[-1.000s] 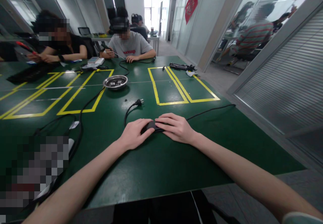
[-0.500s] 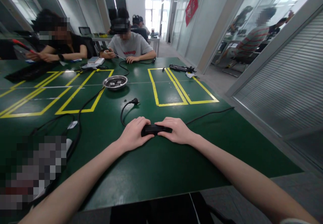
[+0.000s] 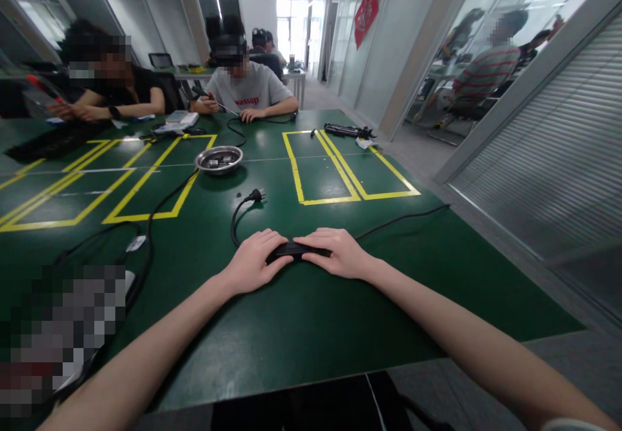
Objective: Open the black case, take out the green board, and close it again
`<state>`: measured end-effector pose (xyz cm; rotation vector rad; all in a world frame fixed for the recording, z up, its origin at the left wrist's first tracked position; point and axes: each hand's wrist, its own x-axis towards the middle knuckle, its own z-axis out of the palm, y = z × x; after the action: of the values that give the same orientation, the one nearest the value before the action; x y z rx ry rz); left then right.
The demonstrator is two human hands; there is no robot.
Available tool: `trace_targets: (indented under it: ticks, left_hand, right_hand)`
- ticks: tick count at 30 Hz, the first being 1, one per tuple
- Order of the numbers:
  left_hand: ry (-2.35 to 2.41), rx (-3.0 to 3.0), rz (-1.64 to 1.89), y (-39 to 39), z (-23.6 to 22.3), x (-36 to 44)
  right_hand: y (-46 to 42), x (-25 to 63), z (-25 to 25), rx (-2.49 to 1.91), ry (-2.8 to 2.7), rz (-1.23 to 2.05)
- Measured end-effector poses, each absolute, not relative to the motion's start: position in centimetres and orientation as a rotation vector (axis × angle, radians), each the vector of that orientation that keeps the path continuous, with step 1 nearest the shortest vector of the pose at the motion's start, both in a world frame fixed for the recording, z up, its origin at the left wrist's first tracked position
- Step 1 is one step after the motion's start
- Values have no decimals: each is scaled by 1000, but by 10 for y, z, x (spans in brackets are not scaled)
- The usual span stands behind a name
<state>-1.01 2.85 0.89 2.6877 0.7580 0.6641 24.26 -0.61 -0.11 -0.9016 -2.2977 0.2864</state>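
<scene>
My left hand (image 3: 257,259) and my right hand (image 3: 337,251) lie close together over the green table, closed around the two ends of a dark oblong part of a black power cord (image 3: 292,249). It looks like a folded bundle, but the fingers cover much of it. A length with a plug (image 3: 255,195) curves out beyond my left hand and rests on the tabletop. From behind my right hand, a thin black cable (image 3: 403,221) runs off to the right.
A metal bowl (image 3: 218,160) with small metal parts stands beyond my hands. Yellow tape outlines (image 3: 330,200) mark the green table (image 3: 272,347). A folded black tripod (image 3: 347,131) lies at the far edge. Cables and a blurred-out object (image 3: 63,334) are at left. Two people sit opposite.
The fingers have shifted slightly on the cord bundle, which now looks flatter and more tilted between my hands. The whole view has moved a little.
</scene>
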Motion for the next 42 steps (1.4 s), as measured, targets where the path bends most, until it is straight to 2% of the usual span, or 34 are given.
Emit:
trace_targets:
  ticks: [11, 19, 22, 26, 31, 34, 39, 42]
  left_hand:
    - [820, 2668, 462, 25, 12, -7]
    - [887, 2634, 521, 24, 7, -8]
    - [888, 2777, 569, 21, 2, -9]
    - [836, 2839, 380, 22, -5, -11]
    - [839, 2814, 290, 25, -6, -12]
    - [835, 2806, 299, 25, -4, -11]
    - [816, 2790, 316, 25, -3, -11]
    - [815, 2793, 323, 26, -4, -12]
  right_hand:
    - [-11, 242, 8, -990, -2449, 306]
    - [-9, 238, 7, -1049, -2662, 10]
    - [3, 254, 3, -1249, -2484, 74]
    - [26, 295, -1, -1521, -1924, 114]
    - [46, 348, 4, -1675, -1318, -85]
    - [46, 365, 6, -1798, -1243, -115]
    - [45, 366, 0, -2201, -1290, 45]
    - [46, 367, -2, -2275, -1210, -58]
